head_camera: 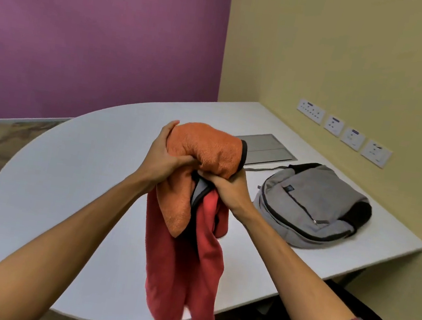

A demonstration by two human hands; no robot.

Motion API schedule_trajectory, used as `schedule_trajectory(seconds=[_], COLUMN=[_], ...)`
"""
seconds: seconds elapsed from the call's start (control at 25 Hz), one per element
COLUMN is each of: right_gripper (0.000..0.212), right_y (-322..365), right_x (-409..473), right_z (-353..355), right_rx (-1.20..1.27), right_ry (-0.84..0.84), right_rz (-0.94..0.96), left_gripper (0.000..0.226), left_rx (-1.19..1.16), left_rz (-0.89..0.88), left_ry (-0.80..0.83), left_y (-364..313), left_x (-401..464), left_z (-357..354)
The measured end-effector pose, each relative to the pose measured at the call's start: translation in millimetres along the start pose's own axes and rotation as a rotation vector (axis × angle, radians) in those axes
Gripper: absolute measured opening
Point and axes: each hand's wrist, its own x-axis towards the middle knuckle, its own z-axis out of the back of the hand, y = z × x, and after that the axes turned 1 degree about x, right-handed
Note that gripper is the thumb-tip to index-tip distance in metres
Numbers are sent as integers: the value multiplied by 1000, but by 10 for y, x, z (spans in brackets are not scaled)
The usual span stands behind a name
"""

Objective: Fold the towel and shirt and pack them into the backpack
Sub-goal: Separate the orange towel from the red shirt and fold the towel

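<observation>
Both my hands hold a bunch of cloth up above the white table [72, 166]. My left hand [169, 159] grips the orange towel [206, 148], which is bunched on top and droops in a point. My right hand [223, 186] clutches the red shirt [183, 265] by its black and grey collar, pressed against the towel. The shirt hangs down unfolded toward the table's near edge. The grey backpack [310, 202] lies flat on the table to the right, its zips shut as far as I can see.
A grey metal flap [269, 149] is set into the table behind the cloth. Wall sockets [345, 132] line the yellow wall on the right. A dark chair [372, 315] stands below the table's right edge. A purple wall is at the back.
</observation>
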Motion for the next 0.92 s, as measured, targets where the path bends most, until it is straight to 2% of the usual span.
schedule_trajectory(seconds=[0.12,0.28,0.4,0.52,0.64,0.8,0.92], right_gripper=[25,24,33,31,34,12,35], right_y=[68,113,49,-334,-868,-1464,-1823], right_x=[307,741,1016,1109,1070,872,750], right_z=[-162,-412,-588,-770,-935,-1060,-1020], right_rx=[55,127,167,183,120,-8,-147], right_ry=[21,-51,-52,8,-51,-56,-103], right_rz=[25,37,-21,-177,-422,-656,-689], left_gripper=[106,118,102,68,41,42,57], left_rx=[-26,75,103,69,22,41,67], left_rz=[-27,26,123,265,359,512,642], left_ry=[-18,104,116,131,185,312,459], left_y=[133,448,753,1127,1605,2281,2580], left_x=[181,434,660,808,786,609,447], left_z=[163,370,522,675,722,728,735])
